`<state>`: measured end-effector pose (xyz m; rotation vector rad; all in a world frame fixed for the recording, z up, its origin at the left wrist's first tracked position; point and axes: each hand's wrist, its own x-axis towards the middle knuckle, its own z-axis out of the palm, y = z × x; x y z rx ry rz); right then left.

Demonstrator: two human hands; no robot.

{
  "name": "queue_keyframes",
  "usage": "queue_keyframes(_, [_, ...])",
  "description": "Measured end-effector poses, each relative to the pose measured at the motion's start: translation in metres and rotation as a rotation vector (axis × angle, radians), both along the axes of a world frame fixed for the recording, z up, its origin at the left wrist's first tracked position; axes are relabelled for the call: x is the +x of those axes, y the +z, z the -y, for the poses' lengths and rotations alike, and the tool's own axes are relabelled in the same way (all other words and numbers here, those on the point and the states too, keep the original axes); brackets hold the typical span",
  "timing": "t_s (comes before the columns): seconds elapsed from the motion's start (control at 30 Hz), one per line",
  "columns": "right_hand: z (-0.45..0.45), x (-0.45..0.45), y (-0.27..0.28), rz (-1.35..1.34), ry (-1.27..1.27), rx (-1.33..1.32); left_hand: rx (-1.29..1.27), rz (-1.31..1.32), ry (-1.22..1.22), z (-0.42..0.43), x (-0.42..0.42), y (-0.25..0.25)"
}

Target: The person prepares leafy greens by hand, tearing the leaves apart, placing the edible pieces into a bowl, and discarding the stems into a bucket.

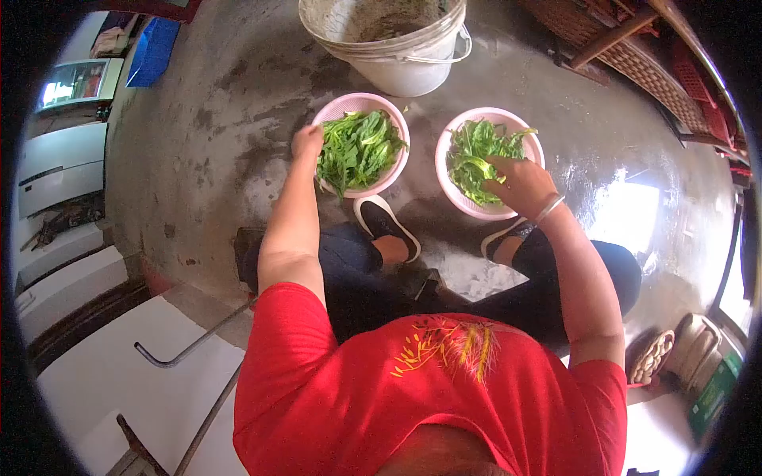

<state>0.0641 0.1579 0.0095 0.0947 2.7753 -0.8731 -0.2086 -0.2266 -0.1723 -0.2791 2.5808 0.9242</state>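
Two pink baskets stand side by side on the floor, both holding leafy greens. My left hand (307, 143) is closed at the left rim of the left basket (402, 127); whatever its curled fingers hold is hidden. Long green leaves (361, 151) fill that basket, and some hang over its near rim. Over the right basket (444, 170), my right hand (521, 184) reaches in from the right, with thumb and fingers apart at the leafy greens (474, 159). Its fingertips partly overlap the leaves. A light-coloured bangle (549, 208) circles my right wrist.
A large, dirty white bucket (405, 71) with a wire handle stands just beyond the baskets. My dark shoes (389, 226) are close to the near rims. The concrete floor (222, 119) looks wet in places. Woven wooden furniture (611, 47) is at upper right.
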Motion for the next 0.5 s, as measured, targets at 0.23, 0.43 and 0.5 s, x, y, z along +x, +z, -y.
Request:
queue_keyframes(0.23, [0.010, -0.014, 0.006, 0.145, 0.008, -0.033, -0.434, 0.065, -0.094, -0.003, 0.030, -0.033])
queue_keyframes(0.43, [0.005, -0.017, 0.001, 0.165, 0.030, -0.035, -0.547, 0.003, -0.128, -0.026, 0.043, -0.011])
queue_keyframes(0.5, [0.005, -0.018, 0.002, 0.169, 0.038, -0.049, -0.466, -0.030, -0.144, -0.019, 0.030, -0.016])
